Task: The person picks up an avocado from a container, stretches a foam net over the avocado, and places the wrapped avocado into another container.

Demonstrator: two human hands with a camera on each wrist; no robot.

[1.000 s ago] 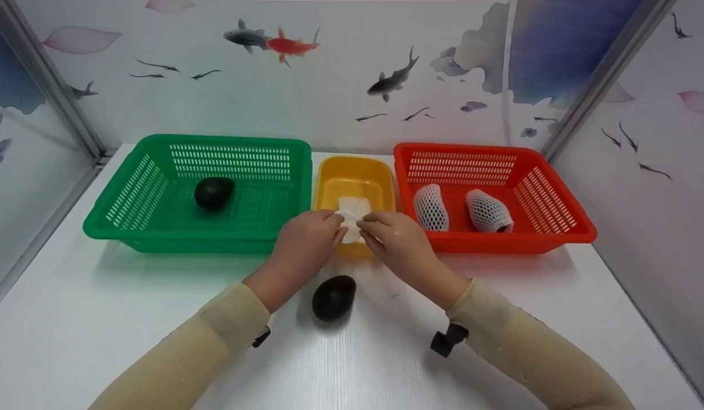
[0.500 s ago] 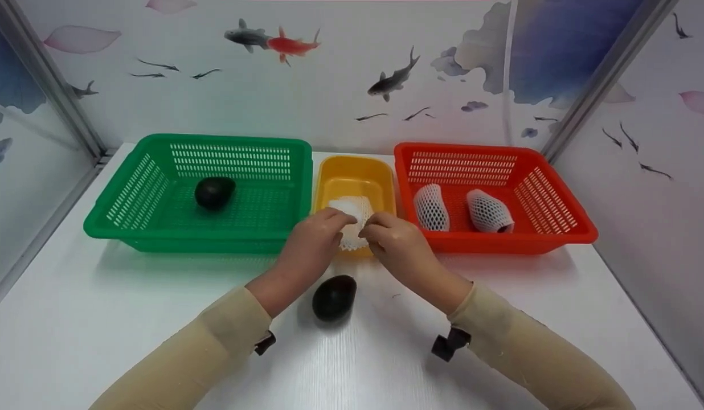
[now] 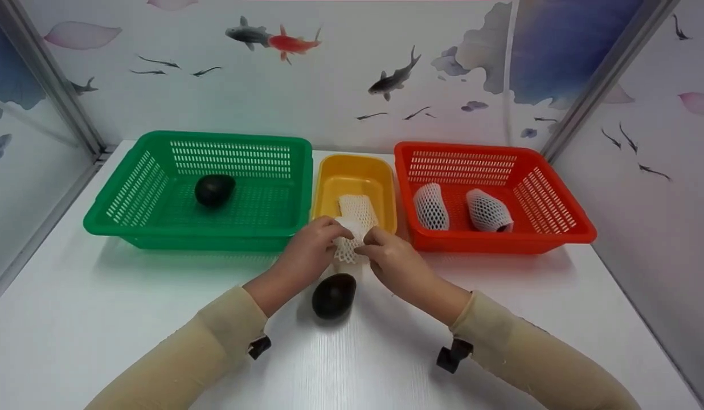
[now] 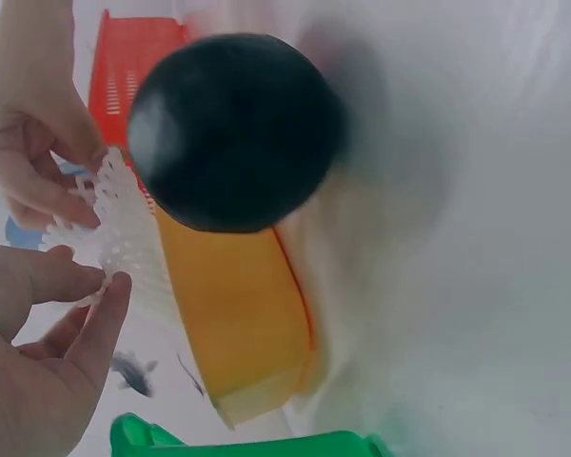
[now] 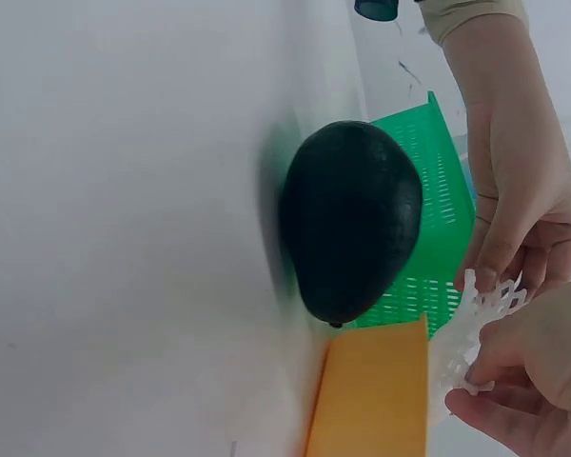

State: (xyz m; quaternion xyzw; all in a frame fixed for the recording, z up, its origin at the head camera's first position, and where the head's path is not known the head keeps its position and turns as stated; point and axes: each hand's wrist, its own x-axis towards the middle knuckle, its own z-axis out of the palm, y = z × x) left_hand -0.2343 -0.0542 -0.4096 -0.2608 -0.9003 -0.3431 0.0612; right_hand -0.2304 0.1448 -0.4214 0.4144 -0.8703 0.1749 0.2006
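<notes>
Between both hands is a white foam net sleeve (image 3: 347, 248), its open scalloped end toward the body. My left hand (image 3: 313, 246) pinches one side of that edge between thumb and fingertips, and my right hand (image 3: 393, 259) pinches the other. In the left wrist view the net (image 4: 124, 228) spreads between the two pinches. Just below the hands, a dark avocado (image 3: 334, 296) lies bare on the white table. Behind the held net, another stretch of white netting (image 3: 359, 209) shows in the yellow bin (image 3: 356, 162).
To the left stands a green basket (image 3: 261, 228) with one bare avocado (image 3: 214, 191) in it. The red basket (image 3: 534, 216) on the right holds two net-wrapped pieces, one upright (image 3: 430, 208) and one lying (image 3: 490, 210). A printed wall (image 3: 329, 102) closes the back.
Both hands have drawn slightly back toward the body, bringing the net's open edge over the bin's near rim. The net is spread wider than before. The avocado and baskets stay put.
</notes>
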